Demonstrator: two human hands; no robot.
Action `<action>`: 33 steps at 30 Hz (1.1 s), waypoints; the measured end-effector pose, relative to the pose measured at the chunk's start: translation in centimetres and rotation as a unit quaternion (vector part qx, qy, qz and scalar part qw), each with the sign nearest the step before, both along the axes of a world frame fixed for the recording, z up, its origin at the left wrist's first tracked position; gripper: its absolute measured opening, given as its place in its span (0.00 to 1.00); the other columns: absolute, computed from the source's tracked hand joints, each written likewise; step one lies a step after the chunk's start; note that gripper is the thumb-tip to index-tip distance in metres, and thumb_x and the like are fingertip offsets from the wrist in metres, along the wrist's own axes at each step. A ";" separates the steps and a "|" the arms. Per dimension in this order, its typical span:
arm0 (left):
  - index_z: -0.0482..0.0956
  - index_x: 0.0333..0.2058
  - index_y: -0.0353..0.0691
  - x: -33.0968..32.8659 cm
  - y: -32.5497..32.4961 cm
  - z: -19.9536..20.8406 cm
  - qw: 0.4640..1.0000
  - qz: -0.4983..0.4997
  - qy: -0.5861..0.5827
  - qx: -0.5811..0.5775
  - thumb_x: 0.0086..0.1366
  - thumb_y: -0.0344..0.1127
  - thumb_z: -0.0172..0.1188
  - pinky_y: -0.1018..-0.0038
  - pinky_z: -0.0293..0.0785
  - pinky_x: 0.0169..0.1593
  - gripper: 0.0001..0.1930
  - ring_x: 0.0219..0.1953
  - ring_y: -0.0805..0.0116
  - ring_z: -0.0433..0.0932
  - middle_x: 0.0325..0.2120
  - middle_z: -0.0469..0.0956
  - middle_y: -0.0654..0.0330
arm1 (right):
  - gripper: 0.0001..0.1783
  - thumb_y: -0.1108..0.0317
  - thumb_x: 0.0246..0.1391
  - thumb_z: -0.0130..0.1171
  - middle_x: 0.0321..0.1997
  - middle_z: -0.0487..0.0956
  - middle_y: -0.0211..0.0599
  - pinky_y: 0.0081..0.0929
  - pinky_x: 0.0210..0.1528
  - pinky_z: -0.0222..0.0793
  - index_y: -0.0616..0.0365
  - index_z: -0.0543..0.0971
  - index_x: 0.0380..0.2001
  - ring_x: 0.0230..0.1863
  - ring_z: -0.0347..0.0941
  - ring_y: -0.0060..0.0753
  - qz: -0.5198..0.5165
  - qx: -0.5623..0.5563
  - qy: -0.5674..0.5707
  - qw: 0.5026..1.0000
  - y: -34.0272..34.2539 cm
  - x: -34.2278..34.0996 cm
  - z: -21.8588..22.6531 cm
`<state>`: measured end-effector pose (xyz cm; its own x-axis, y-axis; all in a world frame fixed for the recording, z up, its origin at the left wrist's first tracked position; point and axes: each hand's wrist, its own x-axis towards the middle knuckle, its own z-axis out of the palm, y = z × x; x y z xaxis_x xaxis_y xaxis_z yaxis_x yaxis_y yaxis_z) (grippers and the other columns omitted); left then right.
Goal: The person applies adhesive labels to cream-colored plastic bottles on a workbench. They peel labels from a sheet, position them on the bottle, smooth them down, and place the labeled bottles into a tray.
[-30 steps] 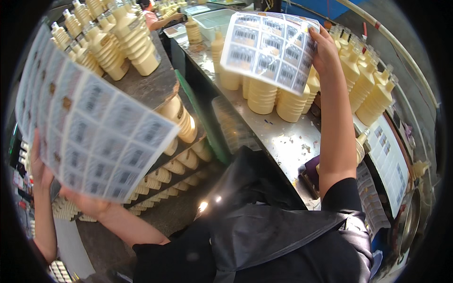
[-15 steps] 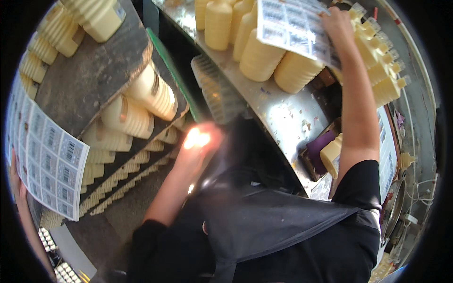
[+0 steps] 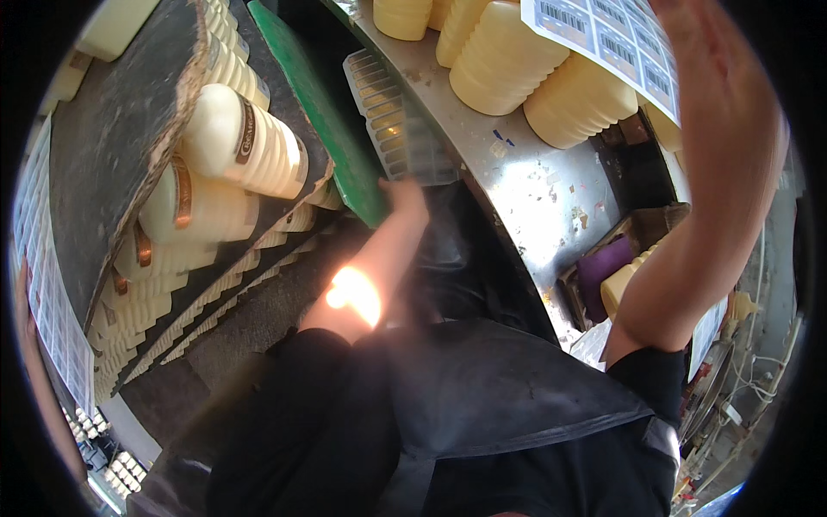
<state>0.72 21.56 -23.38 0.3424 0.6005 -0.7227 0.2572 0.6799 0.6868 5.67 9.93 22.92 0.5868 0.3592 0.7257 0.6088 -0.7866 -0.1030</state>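
My left hand (image 3: pixel 405 196) reaches forward to the lower end of a grey slatted plastic crate (image 3: pixel 379 95), beside the edge of a green board (image 3: pixel 319 112). Its fingers are too small and partly hidden to show whether they grip anything. My right hand (image 3: pixel 719 52) is raised at the upper right, next to a sheet of barcode labels (image 3: pixel 616 43); the fingers are cut off by the picture's edge. That sheet lies over cream ribbed plastic bottles (image 3: pixel 508 60) on a metal table (image 3: pixel 491 164).
Stacked shelves of labelled cream bottles (image 3: pixel 250 142) stand on the left under a dark, worn board (image 3: pixel 121 146). Another label sheet (image 3: pixel 56 284) and another person's arm (image 3: pixel 43 362) show at the left rim. A box with a purple cloth (image 3: pixel 599 267) sits at the table's near end.
My left hand has moved forward to the crate and green board. The view has shifted, bringing my right arm closer, with its hand now partly out of the picture.
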 end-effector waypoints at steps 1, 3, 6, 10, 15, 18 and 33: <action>0.46 0.72 0.31 0.5 0.2 -1.1 0.999 0.031 0.011 -0.016 0.71 0.37 0.56 0.57 0.65 0.68 0.39 0.67 0.48 0.65 0.67 0.63 0.40 | 0.10 0.66 0.60 0.61 0.41 0.85 0.51 0.39 0.47 0.76 0.58 0.85 0.42 0.44 0.83 0.44 0.026 -0.021 0.042 0.999 0.4 -1.7 -0.8; 0.50 0.70 0.31 1.1 0.7 -2.8 0.997 0.059 0.022 -0.037 0.70 0.37 0.58 0.56 0.68 0.64 0.37 0.63 0.48 0.68 0.63 0.66 0.41 | 0.07 0.70 0.58 0.63 0.39 0.85 0.44 0.39 0.43 0.77 0.54 0.84 0.40 0.40 0.82 0.47 0.148 -0.055 0.182 0.971 1.4 -5.5 -4.0; 0.57 0.67 0.31 1.2 1.8 -4.5 0.996 0.059 -0.006 -0.073 0.67 0.37 0.60 0.55 0.72 0.60 0.34 0.57 0.47 0.73 0.59 0.69 0.41 | 0.15 0.76 0.51 0.62 0.37 0.82 0.42 0.39 0.38 0.77 0.55 0.80 0.44 0.37 0.81 0.48 0.230 -0.154 0.347 0.896 2.6 -7.4 -10.2; 0.67 0.62 0.31 1.5 3.0 -6.4 0.995 0.004 -0.050 -0.089 0.64 0.38 0.63 0.55 0.78 0.54 0.30 0.50 0.47 0.79 0.52 0.74 0.42 | 0.10 0.68 0.59 0.55 0.38 0.83 0.55 0.52 0.45 0.74 0.60 0.82 0.40 0.42 0.79 0.63 0.237 -0.085 0.543 0.801 4.1 -7.3 -20.7; 0.75 0.52 0.31 0.3 3.2 -6.1 0.958 0.106 -0.113 -0.241 0.67 0.37 0.63 0.56 0.80 0.50 0.19 0.48 0.53 0.79 0.47 0.79 0.47 | 0.17 0.71 0.62 0.53 0.53 0.79 0.59 0.49 0.53 0.75 0.68 0.76 0.51 0.49 0.78 0.64 0.114 -0.121 0.484 0.859 4.2 -5.4 -31.0; 0.74 0.54 0.33 -0.6 3.0 -4.4 0.964 0.055 -0.133 -0.223 0.69 0.39 0.59 0.59 0.79 0.52 0.19 0.47 0.53 0.80 0.47 0.78 0.49 | 0.25 0.69 0.61 0.55 0.61 0.74 0.61 0.50 0.58 0.73 0.69 0.69 0.60 0.56 0.75 0.65 0.050 -0.151 0.514 0.843 5.3 -4.1 -35.0; 0.73 0.56 0.35 -0.1 2.4 -1.6 0.901 0.165 -0.273 -0.294 0.69 0.41 0.53 0.53 0.74 0.61 0.22 0.55 0.47 0.76 0.53 0.76 0.46 | 0.35 0.60 0.60 0.61 0.69 0.65 0.67 0.47 0.65 0.71 0.70 0.66 0.64 0.65 0.71 0.63 0.048 -0.286 0.422 0.859 7.1 -1.3 -39.2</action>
